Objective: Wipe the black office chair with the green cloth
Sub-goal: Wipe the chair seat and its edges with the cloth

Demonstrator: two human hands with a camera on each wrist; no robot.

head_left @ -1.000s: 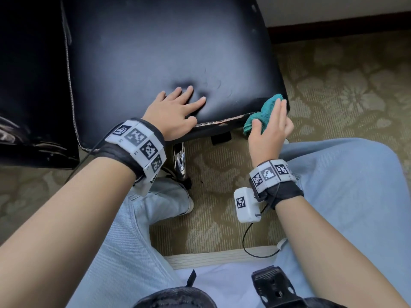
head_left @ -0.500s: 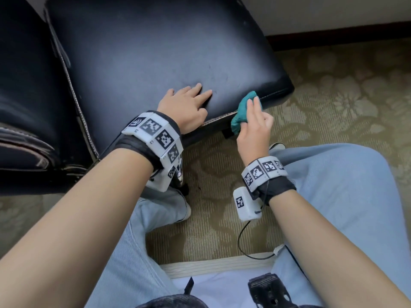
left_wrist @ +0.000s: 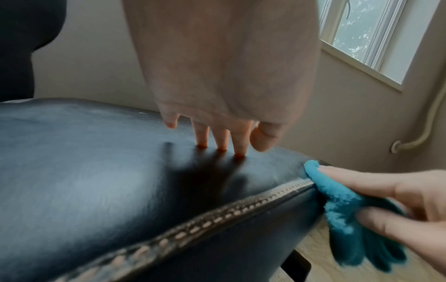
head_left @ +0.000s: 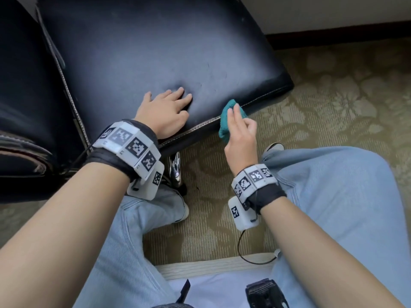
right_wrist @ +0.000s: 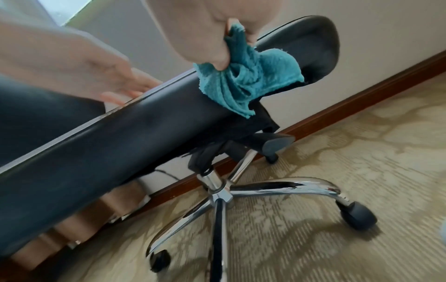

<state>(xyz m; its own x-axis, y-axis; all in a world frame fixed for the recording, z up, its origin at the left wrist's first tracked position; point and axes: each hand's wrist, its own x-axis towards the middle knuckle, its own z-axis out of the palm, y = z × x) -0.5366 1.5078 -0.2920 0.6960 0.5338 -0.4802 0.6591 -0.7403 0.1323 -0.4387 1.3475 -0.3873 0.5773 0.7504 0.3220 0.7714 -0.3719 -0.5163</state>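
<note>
The right hand (head_left: 240, 132) holds the green cloth (head_left: 224, 127) bunched against the front edge of the black office chair (head_left: 155, 52); the left hand (head_left: 164, 112), fingers spread flat, steadies the seat. On its wheels, the chair could roll away under pressure.

Beige floral-patterned carpet floor (head_left: 333, 112) carries the black leather office chair (head_left: 155, 52). Its chrome five-star base (right_wrist: 277, 188) rests on black casters (right_wrist: 359, 217).

No words, brand names or numbers can be read anywhere here. The only markings are the black-and-white square code patterns on the white wristbands (head_left: 131, 145) and on the small white boxes (head_left: 241, 215) strapped below each wrist, and those carry no legible letters or digits.
</note>
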